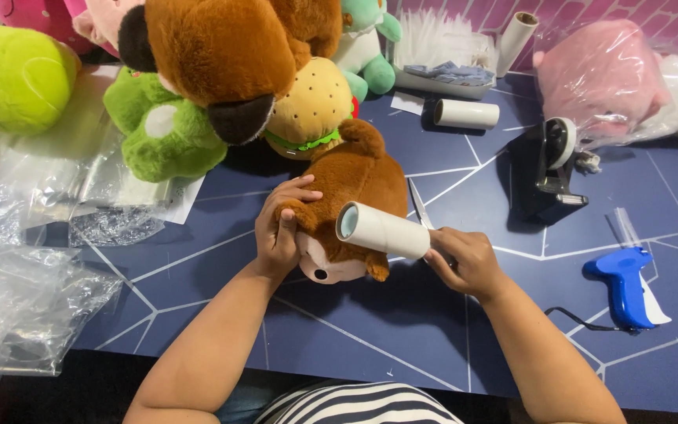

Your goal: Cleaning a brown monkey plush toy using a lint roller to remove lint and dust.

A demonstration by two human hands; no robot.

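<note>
The brown plush toy (355,188) lies in the middle of the dark blue table (402,345), its long axis running away from us, face end toward our chest and rear toward the pile of other stuffed toys (213,63). Our left hand (280,228) clamps one of its limbs, fingers curled over the top and thumb underneath. Our right hand (464,263) is closed around the handle end of a white lint roller (382,230), whose drum lies crosswise over the toy's head, touching the fur, open end pointing left. So the toy sits just left of the roller hand and directly under the drum.

As for containers, a shallow grey tray (441,82) at the far edge holds folded bluish material with white sheets behind it. A clear bag (602,78) at far right encloses a pink plush. Loose empty plastic bags (25,298) lie at left.
</note>
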